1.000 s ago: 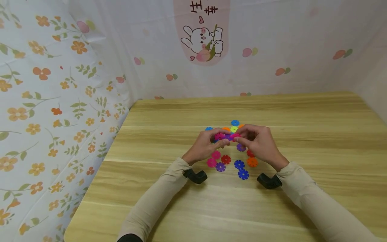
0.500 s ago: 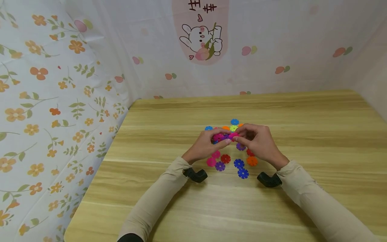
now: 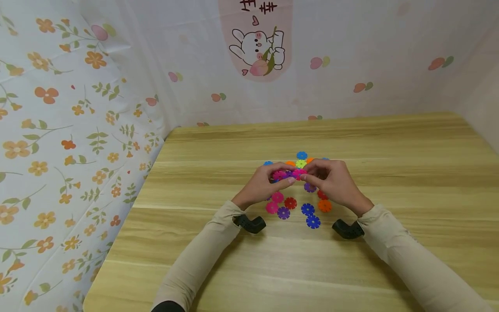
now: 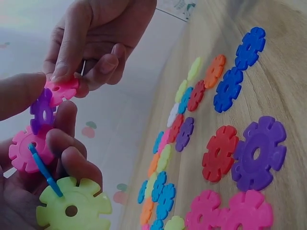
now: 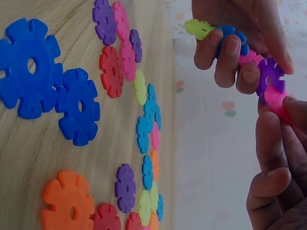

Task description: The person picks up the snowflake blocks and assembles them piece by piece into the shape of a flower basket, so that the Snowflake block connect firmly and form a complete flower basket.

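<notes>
Above the table, my left hand [image 3: 260, 184] holds a short chain of notched plastic snowflake discs. In the left wrist view, the chain runs from a yellow-green disc [image 4: 91, 206] through a blue disc [image 4: 44, 170] seen edge-on and a pink disc [image 4: 29, 155] to a purple disc [image 4: 42, 109]. At its far end, my right hand [image 3: 338, 184] pinches another pink disc [image 4: 66, 90] between thumb and fingers. This disc meets the purple one at their edges; how deep the slots engage cannot be told. Fingers hide part of the chain.
Loose discs lie flat on the wooden table [image 3: 234, 264] under and before the hands, among them dark blue discs [image 3: 313, 222], an orange disc [image 3: 325, 206] and a red disc [image 3: 290, 203]. More lie behind the hands. Printed cloth [image 3: 187, 52] hangs behind and left.
The head view has shifted slightly. Both hands stay together on the disc chain, with the right hand still pinching the end pink disc; little else has visibly moved.
</notes>
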### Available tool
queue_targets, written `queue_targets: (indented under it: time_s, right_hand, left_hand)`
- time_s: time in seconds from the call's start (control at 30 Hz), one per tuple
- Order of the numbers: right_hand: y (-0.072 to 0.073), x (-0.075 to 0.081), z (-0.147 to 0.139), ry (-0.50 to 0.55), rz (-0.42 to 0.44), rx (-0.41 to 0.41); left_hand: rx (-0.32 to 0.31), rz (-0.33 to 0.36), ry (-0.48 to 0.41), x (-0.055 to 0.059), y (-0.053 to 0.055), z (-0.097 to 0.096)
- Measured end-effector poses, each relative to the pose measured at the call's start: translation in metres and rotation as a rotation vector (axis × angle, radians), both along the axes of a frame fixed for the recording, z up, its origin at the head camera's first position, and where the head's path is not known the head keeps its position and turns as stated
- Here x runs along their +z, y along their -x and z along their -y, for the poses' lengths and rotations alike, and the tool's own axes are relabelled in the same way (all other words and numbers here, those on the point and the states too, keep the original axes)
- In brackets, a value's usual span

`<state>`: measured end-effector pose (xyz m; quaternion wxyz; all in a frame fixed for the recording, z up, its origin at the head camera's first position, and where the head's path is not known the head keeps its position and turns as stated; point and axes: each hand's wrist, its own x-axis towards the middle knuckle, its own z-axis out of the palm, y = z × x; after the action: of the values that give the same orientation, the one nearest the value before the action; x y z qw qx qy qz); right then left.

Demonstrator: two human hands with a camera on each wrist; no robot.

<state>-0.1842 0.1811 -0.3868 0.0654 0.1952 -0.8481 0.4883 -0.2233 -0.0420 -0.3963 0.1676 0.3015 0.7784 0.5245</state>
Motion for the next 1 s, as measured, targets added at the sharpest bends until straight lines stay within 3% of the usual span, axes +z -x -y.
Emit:
queue_targets:
  time_s: [0.2, 0.3, 0.47, 0.6, 0.7, 0.83, 1.0]
  right_hand:
    - [0.000, 0.000, -0.001, -0.015, 0.001, 0.006]
    - [0.001, 0.002, -0.008, -0.095, 0.032, 0.036]
    - [-0.001, 0.000, -0.025, -0.353, 0.064, 0.149]
    - [-0.007, -0.003, -0.032, -0.583, 0.029, 0.216]
    - [-0.011, -0.007, -0.034, -0.701, -0.001, 0.249]
    - [-0.014, -0.013, -0.036, -0.758, -0.041, 0.249]
    - [-0.013, -0.016, -0.038, -0.715, -0.049, 0.244]
  left_hand:
    - [-0.005, -0.012, -0.006, 0.000, 0.000, -0.001]
    - [0.020, -0.006, -0.013, 0.000, 0.001, 0.001]
    - [0.065, 0.008, -0.025, -0.002, 0.003, 0.006]
    - [0.065, 0.029, -0.069, -0.001, 0.005, 0.006]
    - [0.068, 0.055, -0.080, -0.001, 0.006, 0.006]
    - [0.076, 0.099, -0.088, -0.002, 0.007, 0.005]
    - [0.093, 0.140, -0.100, -0.002, 0.007, 0.004]
